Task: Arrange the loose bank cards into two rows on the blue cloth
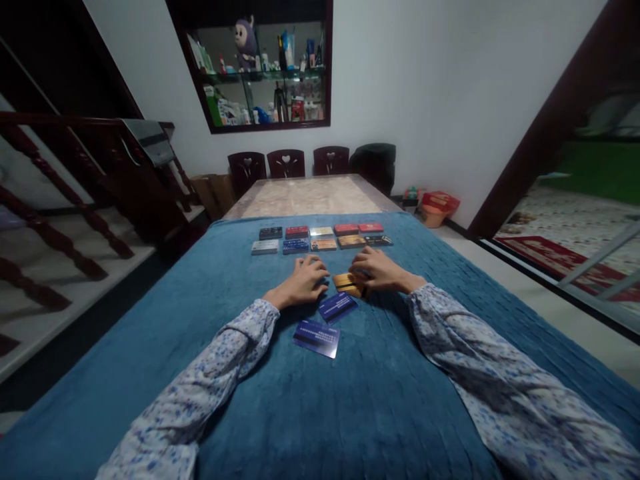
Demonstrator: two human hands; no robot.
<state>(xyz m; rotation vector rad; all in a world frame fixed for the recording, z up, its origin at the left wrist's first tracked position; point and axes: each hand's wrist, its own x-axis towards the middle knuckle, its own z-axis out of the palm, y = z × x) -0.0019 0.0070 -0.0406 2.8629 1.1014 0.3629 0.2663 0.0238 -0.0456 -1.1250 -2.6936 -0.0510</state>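
A white wall [425,87] backs the room. Before it runs a long table with a pale, marbled top [310,195], its near part spread with a ribbed blue cloth [320,413]. A dark wood-framed recessed shelf [270,128] is set in the wall above three dark wooden chairs [285,164] with heart-shaped cut-outs. Two arms in white, blue-flowered sleeves [220,367] reach over the cloth. The left hand [303,280] has its fingers loosely spread and bent, with nothing visible in them. The right hand [383,269] curls over the right end of a shiny gold rectangular card [345,285]; whether it pinches the card, I cannot tell. Beyond the hands, small coloured card stacks [323,245] form two rows. Nearer lie two glossy blue-purple cards [316,338], one just below the gold card.
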